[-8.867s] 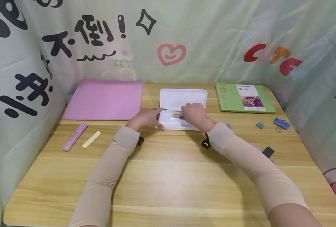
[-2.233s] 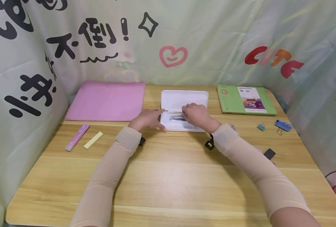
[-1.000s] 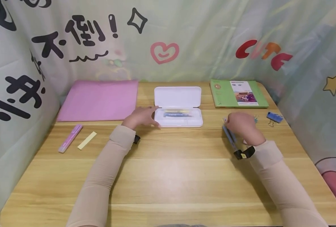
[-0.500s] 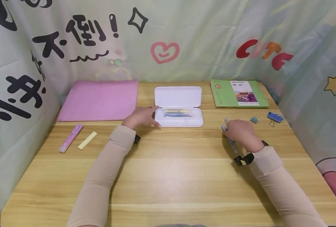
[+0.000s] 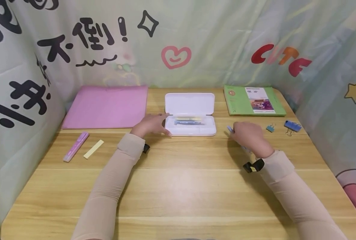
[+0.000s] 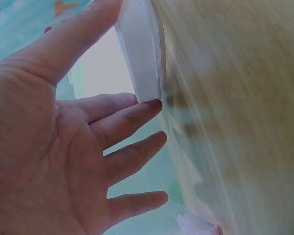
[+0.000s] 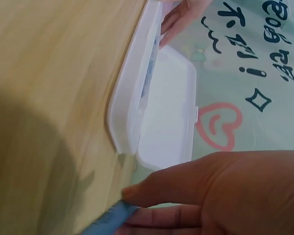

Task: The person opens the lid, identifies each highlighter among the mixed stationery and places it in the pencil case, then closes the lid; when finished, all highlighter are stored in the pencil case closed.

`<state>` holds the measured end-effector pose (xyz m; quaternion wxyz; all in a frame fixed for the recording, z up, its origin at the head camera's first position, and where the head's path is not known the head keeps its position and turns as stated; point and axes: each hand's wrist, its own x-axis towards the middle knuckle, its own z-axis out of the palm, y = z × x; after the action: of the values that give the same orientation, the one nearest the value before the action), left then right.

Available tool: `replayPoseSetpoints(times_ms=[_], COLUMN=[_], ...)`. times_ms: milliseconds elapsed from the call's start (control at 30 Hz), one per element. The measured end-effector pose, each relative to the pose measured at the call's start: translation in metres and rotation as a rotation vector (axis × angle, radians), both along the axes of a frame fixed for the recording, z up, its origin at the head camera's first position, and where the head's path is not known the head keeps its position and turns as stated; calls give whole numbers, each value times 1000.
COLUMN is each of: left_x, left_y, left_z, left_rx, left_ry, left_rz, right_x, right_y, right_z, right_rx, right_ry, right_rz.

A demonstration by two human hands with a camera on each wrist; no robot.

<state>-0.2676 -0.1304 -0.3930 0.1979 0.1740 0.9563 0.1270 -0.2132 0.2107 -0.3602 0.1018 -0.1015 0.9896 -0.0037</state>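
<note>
A white pencil case stands on the table with its lid raised; several pens lie inside. My left hand is at the case's left end; in the left wrist view its thumb and straight, spread fingers touch the white case wall. To the right of the case, my right hand pinches a slim light-blue pen-like item between thumb and fingers. Most of that item is hidden by the hand in the head view.
A pink folder lies back left, with a purple stick-shaped case and a pale yellow strip before it. On the right are a green book, a small teal binder clip and a bigger blue one.
My right hand has left the pencil case, gone right to blue-grey stick-like items on the table, and now comes back slightly left with a light-blue one. The left hand stays at the case.
</note>
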Motion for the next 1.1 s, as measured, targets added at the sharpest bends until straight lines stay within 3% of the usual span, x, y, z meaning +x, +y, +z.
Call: replayPoseSetpoints(times_ms=[200,600,1100], left_x=[0,2,-2], left_y=[-1,-1,-3], left_z=[0,3,-3], left_rx=[5,-2,-13], left_ry=[-1,12,37], left_rz=[2,-10,-11], right_x=[-15,-57,-76], right_y=[-24,-88,-131], right_z=[1,-8,-25], right_rx=[-43,-29,13], right_ry=[125,331,383], right_rz=[81,355,456])
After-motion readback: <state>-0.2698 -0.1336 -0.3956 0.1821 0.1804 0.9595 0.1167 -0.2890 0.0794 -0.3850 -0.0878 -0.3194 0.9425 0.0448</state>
